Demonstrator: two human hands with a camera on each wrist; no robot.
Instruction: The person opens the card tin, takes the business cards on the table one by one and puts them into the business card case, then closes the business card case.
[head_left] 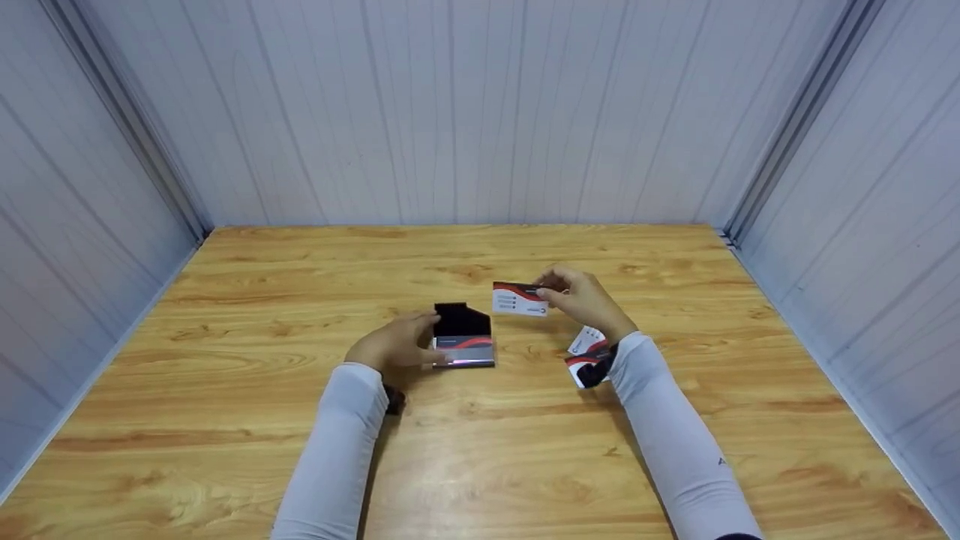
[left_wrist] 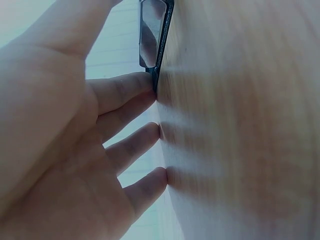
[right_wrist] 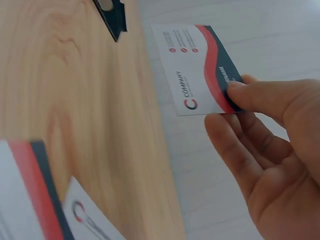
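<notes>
My right hand [head_left: 583,298] pinches a business card [head_left: 516,302] between thumb and fingers, raised above the table. The card is white with a red wave and a dark band, and "COMPANY" reads on it in the right wrist view. To its left, a black business card holder [head_left: 463,322] lies with its lid up on the table, with a matching card [head_left: 469,346] in its front part. My left hand [head_left: 394,341] grips the holder at its left side, thumb over the front and a fingertip at the back corner. The left wrist view shows the other fingertips [left_wrist: 159,177] at the tabletop.
More business cards [head_left: 581,367] lie on the wooden table [head_left: 480,457] under my right wrist, partly hidden by the black wrist camera [head_left: 596,373]. Pale panel walls [head_left: 450,112] stand at the back and both sides.
</notes>
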